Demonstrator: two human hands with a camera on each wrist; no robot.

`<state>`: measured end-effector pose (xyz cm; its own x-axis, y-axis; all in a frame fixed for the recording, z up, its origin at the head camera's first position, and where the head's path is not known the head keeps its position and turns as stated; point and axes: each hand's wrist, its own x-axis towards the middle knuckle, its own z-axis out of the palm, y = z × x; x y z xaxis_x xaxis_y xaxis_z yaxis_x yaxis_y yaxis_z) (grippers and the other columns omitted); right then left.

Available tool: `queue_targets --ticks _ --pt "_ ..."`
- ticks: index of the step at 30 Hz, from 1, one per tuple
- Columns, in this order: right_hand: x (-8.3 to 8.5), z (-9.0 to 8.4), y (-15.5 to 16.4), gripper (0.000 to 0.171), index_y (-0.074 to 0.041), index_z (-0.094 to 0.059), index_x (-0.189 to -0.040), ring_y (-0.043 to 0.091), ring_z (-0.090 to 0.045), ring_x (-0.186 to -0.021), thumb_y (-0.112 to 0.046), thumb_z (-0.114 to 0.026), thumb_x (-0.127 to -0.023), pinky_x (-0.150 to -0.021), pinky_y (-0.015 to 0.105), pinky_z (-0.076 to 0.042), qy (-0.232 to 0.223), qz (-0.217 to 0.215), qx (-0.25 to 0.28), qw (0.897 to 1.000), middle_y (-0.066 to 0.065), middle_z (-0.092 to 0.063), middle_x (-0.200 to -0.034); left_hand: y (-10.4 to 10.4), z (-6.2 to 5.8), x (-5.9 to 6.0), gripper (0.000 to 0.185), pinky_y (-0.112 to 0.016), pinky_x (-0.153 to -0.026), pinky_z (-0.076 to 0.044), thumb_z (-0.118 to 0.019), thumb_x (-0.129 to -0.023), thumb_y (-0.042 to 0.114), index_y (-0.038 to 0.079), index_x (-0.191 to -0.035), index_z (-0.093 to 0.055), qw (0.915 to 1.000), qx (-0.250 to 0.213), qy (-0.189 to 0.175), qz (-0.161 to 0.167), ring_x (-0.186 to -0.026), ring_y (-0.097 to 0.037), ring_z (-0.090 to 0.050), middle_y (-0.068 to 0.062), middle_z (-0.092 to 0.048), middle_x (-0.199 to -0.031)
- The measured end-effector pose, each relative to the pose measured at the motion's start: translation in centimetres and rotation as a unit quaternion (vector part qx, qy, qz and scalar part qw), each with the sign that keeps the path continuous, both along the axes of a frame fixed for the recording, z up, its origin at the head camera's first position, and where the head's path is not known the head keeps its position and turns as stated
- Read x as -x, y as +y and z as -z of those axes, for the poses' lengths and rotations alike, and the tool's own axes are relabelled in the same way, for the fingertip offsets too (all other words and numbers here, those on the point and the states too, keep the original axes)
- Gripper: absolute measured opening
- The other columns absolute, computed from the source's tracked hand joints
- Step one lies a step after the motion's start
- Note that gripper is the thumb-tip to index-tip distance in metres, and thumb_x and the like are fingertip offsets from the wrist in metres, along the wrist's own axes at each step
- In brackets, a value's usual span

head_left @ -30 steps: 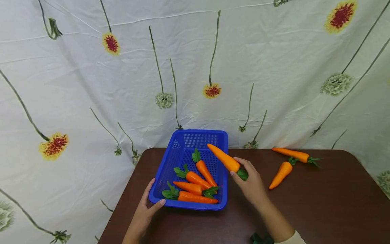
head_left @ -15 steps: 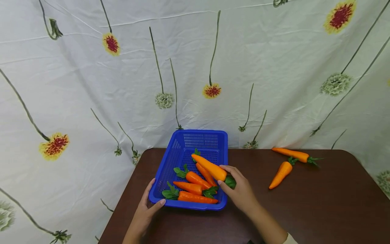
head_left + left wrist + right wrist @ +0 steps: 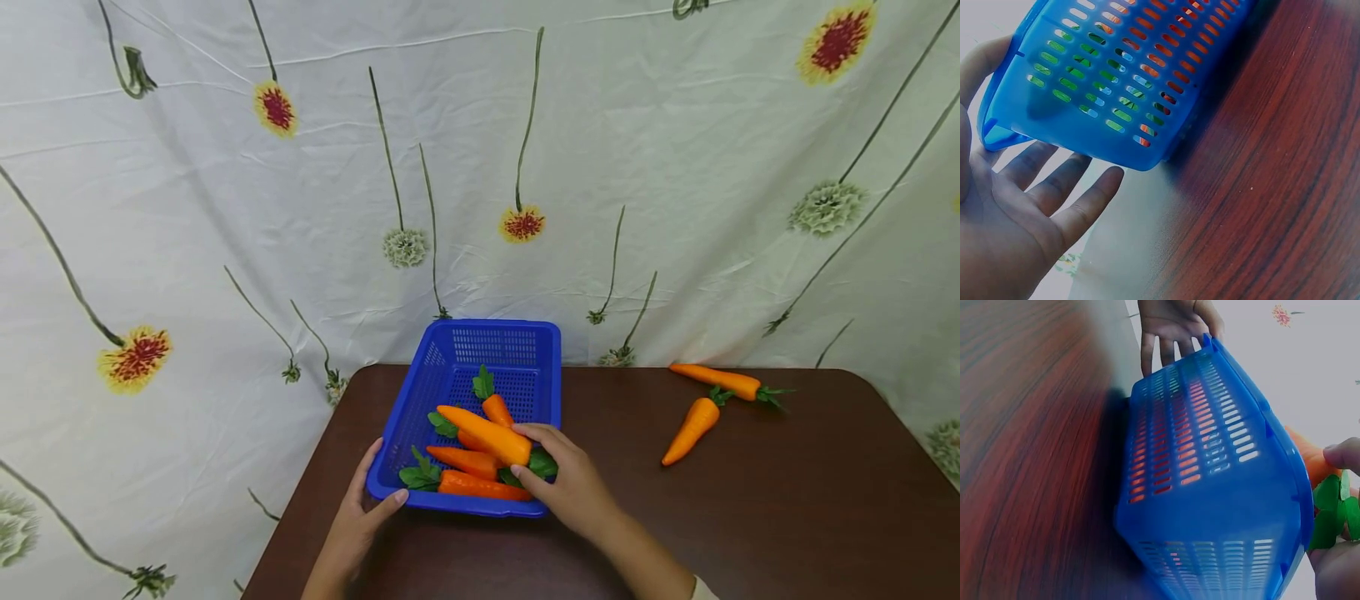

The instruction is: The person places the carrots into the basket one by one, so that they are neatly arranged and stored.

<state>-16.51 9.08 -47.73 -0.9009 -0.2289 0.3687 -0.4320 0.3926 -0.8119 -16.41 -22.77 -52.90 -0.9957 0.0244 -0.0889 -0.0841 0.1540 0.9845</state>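
My right hand (image 3: 566, 483) pinches an orange carrot (image 3: 487, 435) near its leafy top, thumb on the near side. This carrot slants over the blue plastic basket (image 3: 557, 358), its tip toward the far left, overlapping the carrots below. Several darker orange carrots with green leaves lie inside, among them a front carrot (image 3: 480, 486) and a rear carrot (image 3: 497, 409). At the basket's near left corner, my left hand (image 3: 360, 512) holds the rim with the thumb over it. The left wrist view shows that hand's other fingers (image 3: 1088, 209) spread along the outside.
Two more carrots lie right of the basket on the dark brown table (image 3: 787, 500): a near carrot (image 3: 692, 431) and a far carrot (image 3: 723, 379). A white cloth (image 3: 337, 208) with printed flowers hangs right behind the table.
My right hand has carried its carrot left and down, from beside the basket's right rim to low over the carrots inside. The left hand and basket have stayed in place.
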Motion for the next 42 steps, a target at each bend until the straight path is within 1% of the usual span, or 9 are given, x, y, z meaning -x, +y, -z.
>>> queue_targets --ticks 4,15,18,20,24,27,31,35,42 --pt "-0.1 -0.1 -0.5 0.047 -0.035 -0.056 -0.131 0.006 -0.058 -0.113 -0.025 -0.072 -0.088 -0.094 0.029 -0.051 -0.014 -0.019 0.004 1.0 -0.019 -0.056 -0.129 0.0 0.0 0.0 0.079 -0.012 -0.092 -0.043 -0.064 -0.092 0.018 0.043 -0.151 -0.018 1.0 0.004 0.002 -0.002 -0.135 -0.028 -0.039 -0.009 -0.027 -0.158" --pt "0.1 0.1 -1.2 0.047 -0.034 -0.053 -0.134 0.007 -0.058 -0.112 -0.029 -0.069 -0.09 -0.094 0.028 -0.051 -0.009 -0.059 0.004 0.998 -0.017 -0.055 -0.131 -0.1 0.1 0.1 0.079 -0.012 -0.092 -0.044 -0.064 -0.092 0.018 0.044 -0.151 -0.018 1.0 0.0 0.004 0.0 -0.134 -0.025 -0.041 -0.009 -0.026 -0.158" --pt "0.2 0.2 -1.2 0.047 -0.035 -0.053 -0.134 0.007 -0.057 -0.112 -0.032 -0.068 -0.09 -0.095 0.03 -0.051 -0.015 -0.061 -0.005 0.998 -0.017 -0.055 -0.132 0.0 0.1 0.1 0.078 -0.012 -0.092 -0.044 -0.064 -0.092 0.019 0.043 -0.151 -0.018 1.0 0.002 0.004 0.0 -0.134 -0.026 -0.04 -0.01 -0.026 -0.158" --pt "0.2 0.2 -1.2 0.051 -0.037 -0.05 -0.137 0.01 -0.056 -0.118 -0.037 -0.068 -0.089 -0.098 0.035 -0.05 -0.017 -0.061 -0.019 0.998 -0.016 -0.053 -0.135 0.0 0.1 0.0 0.078 -0.012 -0.092 -0.044 -0.064 -0.092 0.019 0.043 -0.151 -0.018 1.0 0.004 0.004 -0.002 -0.134 -0.026 -0.041 -0.01 -0.026 -0.158" --pt "0.1 0.1 -1.1 0.064 -0.043 -0.04 -0.142 0.017 -0.044 -0.136 -0.049 -0.069 -0.085 -0.106 0.048 -0.043 -0.026 -0.065 -0.038 0.997 -0.014 -0.044 -0.145 0.0 0.1 0.0 0.079 -0.012 -0.092 -0.044 -0.064 -0.092 0.017 0.041 -0.152 -0.018 1.0 0.004 0.008 0.0 -0.132 -0.022 -0.042 -0.01 -0.027 -0.157" --pt "0.0 0.1 -0.9 0.07 -0.047 -0.036 -0.143 0.02 -0.036 -0.142 -0.051 -0.07 -0.083 -0.108 0.053 -0.039 -0.043 -0.066 -0.033 0.996 -0.015 -0.038 -0.15 0.0 0.1 0.0 0.08 -0.012 -0.092 -0.044 -0.064 -0.092 0.017 0.041 -0.152 -0.018 1.0 0.003 0.009 0.001 -0.132 -0.022 -0.043 -0.01 -0.027 -0.157" --pt "0.0 0.0 -0.8 0.069 -0.048 -0.035 -0.143 0.021 -0.033 -0.143 -0.051 -0.069 -0.083 -0.109 0.055 -0.036 -0.054 -0.064 -0.026 0.996 -0.017 -0.036 -0.149 0.0 0.0 0.0 0.079 -0.014 -0.092 -0.045 -0.064 -0.092 0.018 0.042 -0.151 -0.017 1.0 0.002 0.006 0.001 -0.135 -0.028 -0.04 -0.01 -0.026 -0.157" --pt "0.1 0.1 -0.7 0.068 -0.047 -0.036 -0.143 0.021 -0.034 -0.143 -0.05 -0.069 -0.084 -0.109 0.054 -0.037 -0.044 -0.064 -0.023 0.997 -0.016 -0.037 -0.149 0.0 0.0 0.1 0.079 -0.014 -0.092 -0.045 -0.064 -0.093 0.019 0.043 -0.151 -0.017 1.0 0.002 0.005 0.002 -0.136 -0.032 -0.038 -0.011 -0.025 -0.158" --pt "0.3 0.3 -0.3 0.067 -0.044 -0.038 -0.143 0.017 -0.038 -0.141 -0.05 -0.069 -0.084 -0.109 0.051 -0.038 -0.026 -0.055 -0.023 0.998 -0.017 -0.04 -0.147 0.0 0.1 0.1 0.079 -0.014 -0.092 -0.045 -0.064 -0.092 0.018 0.043 -0.151 -0.017 1.0 0.0 0.004 0.001 -0.135 -0.028 -0.04 -0.01 -0.026 -0.158"
